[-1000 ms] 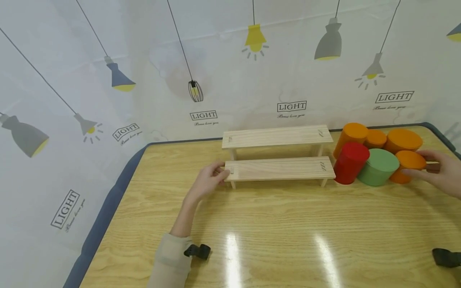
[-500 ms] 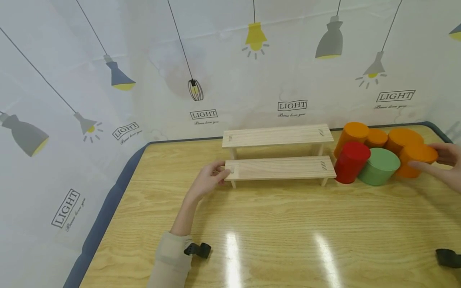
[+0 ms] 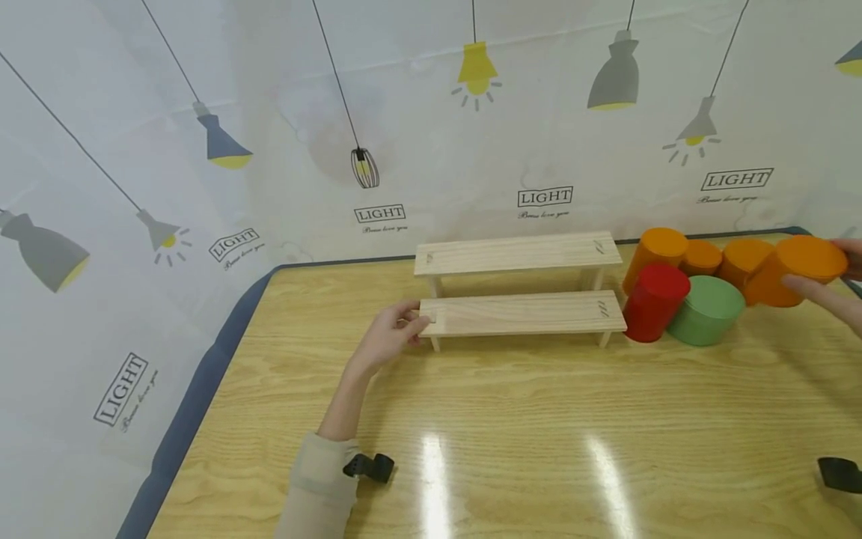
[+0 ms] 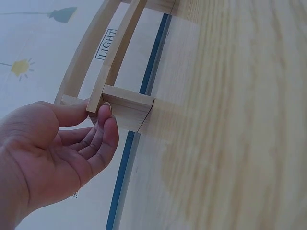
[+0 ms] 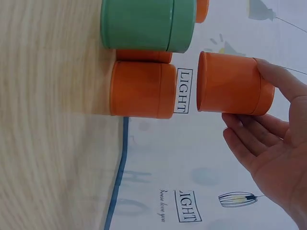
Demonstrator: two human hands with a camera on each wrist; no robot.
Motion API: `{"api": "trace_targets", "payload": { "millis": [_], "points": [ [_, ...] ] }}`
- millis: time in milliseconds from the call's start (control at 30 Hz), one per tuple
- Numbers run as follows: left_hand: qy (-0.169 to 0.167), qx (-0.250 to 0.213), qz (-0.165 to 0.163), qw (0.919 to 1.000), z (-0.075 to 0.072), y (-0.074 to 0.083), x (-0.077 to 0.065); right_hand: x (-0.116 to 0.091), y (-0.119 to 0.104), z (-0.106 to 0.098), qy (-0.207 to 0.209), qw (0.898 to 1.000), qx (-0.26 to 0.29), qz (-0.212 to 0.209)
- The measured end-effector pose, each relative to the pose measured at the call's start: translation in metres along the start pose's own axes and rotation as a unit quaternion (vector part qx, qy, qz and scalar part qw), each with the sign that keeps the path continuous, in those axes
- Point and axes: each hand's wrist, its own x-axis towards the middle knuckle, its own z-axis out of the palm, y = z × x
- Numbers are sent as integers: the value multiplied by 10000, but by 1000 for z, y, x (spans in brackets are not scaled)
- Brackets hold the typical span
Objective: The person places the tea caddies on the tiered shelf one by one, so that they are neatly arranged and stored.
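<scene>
My left hand (image 3: 390,337) pinches the left end of the lower wooden shelf (image 3: 518,314), thumb above and fingers beneath, as the left wrist view shows. My right hand (image 5: 283,148) grips an orange canister (image 5: 235,84) between thumb and fingers, raised off the table. Behind and left of it in the head view stand a wide orange canister (image 3: 738,262), a small orange one (image 3: 700,258) and a tall orange one (image 3: 655,254). A red canister (image 3: 653,303) and a green canister (image 3: 705,311) stand in front of these, beside the shelf's right end.
A higher wooden shelf tier (image 3: 518,254) stands behind the lower one. The wood-grain table (image 3: 512,419) has a blue edge (image 3: 195,404) and meets a white wall sheet (image 3: 431,112) printed with lamps at the back and left.
My right hand has lifted the orange canister from beside the green one, up and to the right. The left hand stays at the shelf end.
</scene>
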Motion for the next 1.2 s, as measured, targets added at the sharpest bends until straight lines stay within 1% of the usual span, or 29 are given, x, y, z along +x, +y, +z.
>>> {"api": "trace_targets", "payload": {
  "millis": [233,400,500,633,733,900,1067,1200],
  "points": [
    [-32,-108,58,9999,-1,-2,0,3,-16,-5,43,9997,14,-258],
    [-36,-177,65,9998,0,-2,0,2,-34,-7,89,9996,38,-256],
    [-15,-218,29,9998,0,-3,0,2,-44,-6,202,9987,180,-438],
    [17,-246,1,9997,0,-3,0,5,-58,-4,413,9946,515,-798],
    [25,-256,-22,9997,0,-3,0,8,-67,-1,436,9924,737,-887],
    [1,-277,-53,9996,0,-3,0,8,-84,7,67,9884,1128,-1012],
    [-40,-281,-36,9996,0,-4,0,3,-100,13,-506,9918,794,-863],
    [-74,-269,-23,9996,-1,-5,0,-1,-111,23,-711,9915,647,-880]
  ]
}}
